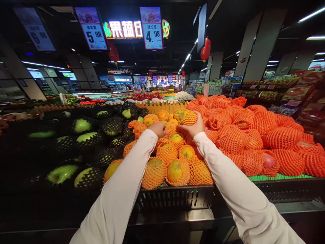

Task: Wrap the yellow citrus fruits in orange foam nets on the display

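My right hand [195, 125] is closed around an orange [189, 117] in a yellow-orange foam net, lifted above the pile, its bare end facing left. Just left of it, my left hand [158, 129] is curled low over the netted oranges. Its fingertips are turned away, so what they grip, if anything, is hidden. Below and between my forearms lie more oranges in foam nets, such as a front orange [175, 171] with its peel partly showing. They rest in a black slotted crate [175, 198].
Green apples [82, 125] in black nets fill the left side. Fruit in red-orange nets [283, 134] is heaped on the right. A yellow picket divider [158, 107] stands behind the oranges. Price signs [151, 28] hang overhead. Packaged goods [269, 88] line shelves at the right.
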Tool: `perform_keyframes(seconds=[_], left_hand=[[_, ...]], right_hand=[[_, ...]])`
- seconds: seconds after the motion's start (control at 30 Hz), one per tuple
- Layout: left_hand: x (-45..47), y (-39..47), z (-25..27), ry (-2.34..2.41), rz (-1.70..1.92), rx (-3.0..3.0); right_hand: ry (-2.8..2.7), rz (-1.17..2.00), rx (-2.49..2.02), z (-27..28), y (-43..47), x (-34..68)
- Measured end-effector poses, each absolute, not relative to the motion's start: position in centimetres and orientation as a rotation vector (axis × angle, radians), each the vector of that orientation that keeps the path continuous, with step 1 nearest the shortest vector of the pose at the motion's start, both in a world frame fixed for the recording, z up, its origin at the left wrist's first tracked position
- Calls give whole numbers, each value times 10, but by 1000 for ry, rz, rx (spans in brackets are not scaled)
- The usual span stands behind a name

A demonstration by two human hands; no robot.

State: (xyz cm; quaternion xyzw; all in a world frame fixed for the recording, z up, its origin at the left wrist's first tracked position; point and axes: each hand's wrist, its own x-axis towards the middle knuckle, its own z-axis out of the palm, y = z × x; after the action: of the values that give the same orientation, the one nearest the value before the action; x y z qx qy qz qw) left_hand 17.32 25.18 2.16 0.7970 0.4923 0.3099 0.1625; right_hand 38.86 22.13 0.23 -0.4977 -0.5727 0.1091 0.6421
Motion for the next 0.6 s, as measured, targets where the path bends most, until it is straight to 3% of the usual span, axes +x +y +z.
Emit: perform_keyframes(seconds=[0.07, 0.2, 0.27, 0.6], left_hand=[[179, 248, 30, 1477, 1186, 2303], [184, 236, 46, 1314, 2157, 1895], [184, 230, 50, 1183, 2387, 1668], [188, 220, 52, 1107, 2494, 1683]], right_hand=[[-1297, 269, -1145, 3, 220, 388], [-1297, 318, -1140, 5, 214, 384], [-1351, 318, -1124, 6, 208, 379], [-2158, 183, -866, 4, 203, 350]])
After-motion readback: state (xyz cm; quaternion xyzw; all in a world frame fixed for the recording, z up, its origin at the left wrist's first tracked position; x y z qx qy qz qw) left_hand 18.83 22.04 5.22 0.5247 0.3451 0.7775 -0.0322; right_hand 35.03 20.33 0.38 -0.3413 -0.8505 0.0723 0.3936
